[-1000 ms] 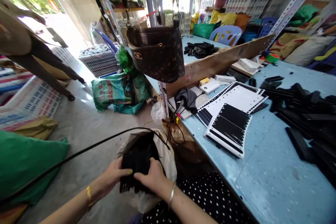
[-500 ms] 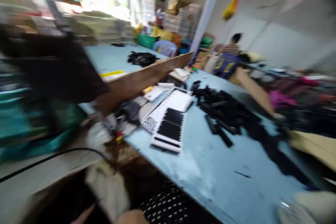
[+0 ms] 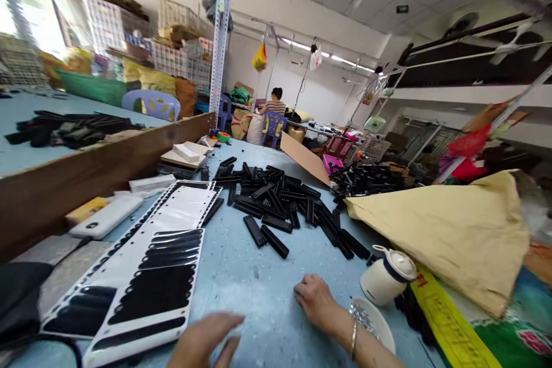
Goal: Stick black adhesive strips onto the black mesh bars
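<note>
My left hand (image 3: 206,340) is at the bottom, slightly blurred, thumb and fingers apart and nothing in it. It is just right of a white panel (image 3: 184,322) carrying rows of black strips; a second such panel (image 3: 190,198) lies partly beneath. My right hand (image 3: 317,299), with a bangle at the wrist, rests on the blue tabletop (image 3: 259,299), fingers curled together; whatever they may hold is hidden. Beside that wrist stands a white bowl (image 3: 385,325) of small shiny metal parts. Farther up lies a heap of black oblong plastic pieces (image 3: 276,195), two of them nearest my right hand.
A lidded white mug (image 3: 388,276) stands behind the bowl. Tan paper (image 3: 448,224) and a yellow printed strip (image 3: 457,322) lie along the right. A wooden board (image 3: 107,178) edges the left side, near a white power bank-like device (image 3: 106,215). Another person (image 3: 273,104) sits far back.
My view has swung right and steadied, and the table is now straight ahead. Both hands have come into view over the tabletop, along with the mug and bowl.
</note>
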`<state>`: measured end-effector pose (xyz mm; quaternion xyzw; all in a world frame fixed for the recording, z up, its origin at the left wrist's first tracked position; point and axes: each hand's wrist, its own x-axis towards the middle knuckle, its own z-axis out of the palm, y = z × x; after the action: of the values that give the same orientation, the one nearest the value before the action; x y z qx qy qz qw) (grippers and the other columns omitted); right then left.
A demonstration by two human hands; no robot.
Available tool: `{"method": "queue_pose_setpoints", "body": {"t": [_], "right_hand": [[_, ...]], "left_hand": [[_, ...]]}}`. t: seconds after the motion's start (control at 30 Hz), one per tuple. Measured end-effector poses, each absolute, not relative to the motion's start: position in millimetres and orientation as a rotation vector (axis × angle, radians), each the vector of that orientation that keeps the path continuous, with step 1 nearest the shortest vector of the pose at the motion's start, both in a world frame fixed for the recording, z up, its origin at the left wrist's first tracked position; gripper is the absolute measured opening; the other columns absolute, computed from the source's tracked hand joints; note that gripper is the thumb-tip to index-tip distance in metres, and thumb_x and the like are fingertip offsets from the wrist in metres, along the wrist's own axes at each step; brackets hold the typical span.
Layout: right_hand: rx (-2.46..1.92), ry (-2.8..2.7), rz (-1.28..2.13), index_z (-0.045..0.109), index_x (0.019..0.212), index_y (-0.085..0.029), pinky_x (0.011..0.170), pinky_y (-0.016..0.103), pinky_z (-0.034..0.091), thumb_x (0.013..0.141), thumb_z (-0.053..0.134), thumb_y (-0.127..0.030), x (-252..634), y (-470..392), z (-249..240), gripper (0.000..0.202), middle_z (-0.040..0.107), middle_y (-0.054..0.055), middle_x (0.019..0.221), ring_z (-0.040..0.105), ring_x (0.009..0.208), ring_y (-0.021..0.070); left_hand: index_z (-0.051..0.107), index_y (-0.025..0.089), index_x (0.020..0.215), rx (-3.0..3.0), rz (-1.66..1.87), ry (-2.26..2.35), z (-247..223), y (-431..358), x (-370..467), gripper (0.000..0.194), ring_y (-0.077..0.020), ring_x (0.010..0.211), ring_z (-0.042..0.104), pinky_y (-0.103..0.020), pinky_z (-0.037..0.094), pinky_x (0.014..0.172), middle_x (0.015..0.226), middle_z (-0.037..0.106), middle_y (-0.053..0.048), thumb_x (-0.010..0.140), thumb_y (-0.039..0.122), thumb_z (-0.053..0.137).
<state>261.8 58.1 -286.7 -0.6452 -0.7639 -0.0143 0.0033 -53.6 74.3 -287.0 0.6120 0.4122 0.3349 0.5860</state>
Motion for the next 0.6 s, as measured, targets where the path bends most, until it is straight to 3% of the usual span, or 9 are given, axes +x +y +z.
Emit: {"method": "queue_pose_setpoints", "body": {"t": [0.1, 0.17, 0.27, 0.4, 0.47, 0.6], "right_hand": [[-2.093, -2.386, -0.085, 0.069, 0.086, -0.016, 0.075, 0.032, 0.041, 0.069, 0.048, 0.01, 289.9, 61.2, -293.2, 0.038, 0.067, 0.009, 0.088, 0.06, 0.085, 0.023], [-2.145, -2.363, -0.117, 0.069, 0.091, -0.013, 0.078, 0.035, 0.04, 0.063, 0.045, 0.013, 308.2, 62.7, -291.6, 0.045, 0.067, 0.012, 0.092, 0.059, 0.087, 0.0256], [-2.181, -2.334, -0.136, 0.069, 0.09, -0.01, 0.077, 0.036, 0.04, 0.061, 0.043, 0.014, 322.3, 69.8, -283.4, 0.046, 0.066, 0.015, 0.09, 0.059, 0.086, 0.0272], [-2.059, -2.385, -0.078, 0.067, 0.085, -0.012, 0.073, 0.031, 0.041, 0.074, 0.042, 0.009, 284.3, 86.3, -279.0, 0.035, 0.065, 0.012, 0.083, 0.059, 0.082, 0.0232], [-1.885, -2.468, -0.002, 0.065, 0.103, -0.016, 0.075, 0.029, 0.042, 0.08, 0.044, 0.003, 245.5, 94.5, -281.3, 0.037, 0.066, 0.008, 0.086, 0.06, 0.084, 0.0209], [-1.689, -2.536, 0.116, 0.045, 0.135, -0.007, 0.066, 0.03, 0.046, 0.09, 0.044, -0.013, 177.9, 113.0, -289.6, 0.045, 0.069, 0.013, 0.089, 0.065, 0.075, 0.0228]], "left_hand": [[0.068, 0.029, 0.115, 2.024, 0.817, 1.196, -260.7, 163.9, 10.1, 0.03, -0.0305, 0.125, 0.052, -0.046, 0.035, 0.112, 0.123, 0.066, -0.006, 0.088, 0.025, 0.054], [0.063, 0.023, 0.122, 2.119, 0.796, 1.301, -256.3, 222.0, 42.7, 0.034, -0.0305, 0.128, 0.049, -0.051, 0.033, 0.111, 0.128, 0.063, -0.009, 0.092, 0.019, 0.047], [0.059, 0.018, 0.123, 2.214, 0.693, 1.376, -274.3, 274.1, 62.8, 0.033, -0.0308, 0.126, 0.05, -0.057, 0.035, 0.107, 0.133, 0.057, -0.013, 0.093, 0.03, 0.055], [0.054, 0.019, 0.13, 2.342, 0.606, 1.388, -310.6, 276.7, 53.0, 0.039, -0.0303, 0.132, 0.044, -0.057, 0.034, 0.108, 0.145, 0.046, -0.011, 0.094, 0.033, 0.056], [0.051, 0.02, 0.134, 2.389, 0.598, 1.392, -320.3, 268.9, 47.1, 0.039, -0.0295, 0.137, 0.037, -0.052, 0.032, 0.111, 0.149, 0.042, -0.011, 0.096, 0.029, 0.049], [0.048, 0.022, 0.138, 2.443, 0.596, 1.428, -324.8, 263.5, 45.4, 0.042, -0.0282, 0.14, 0.033, -0.046, 0.031, 0.113, 0.151, 0.04, -0.009, 0.098, 0.027, 0.039]]}}
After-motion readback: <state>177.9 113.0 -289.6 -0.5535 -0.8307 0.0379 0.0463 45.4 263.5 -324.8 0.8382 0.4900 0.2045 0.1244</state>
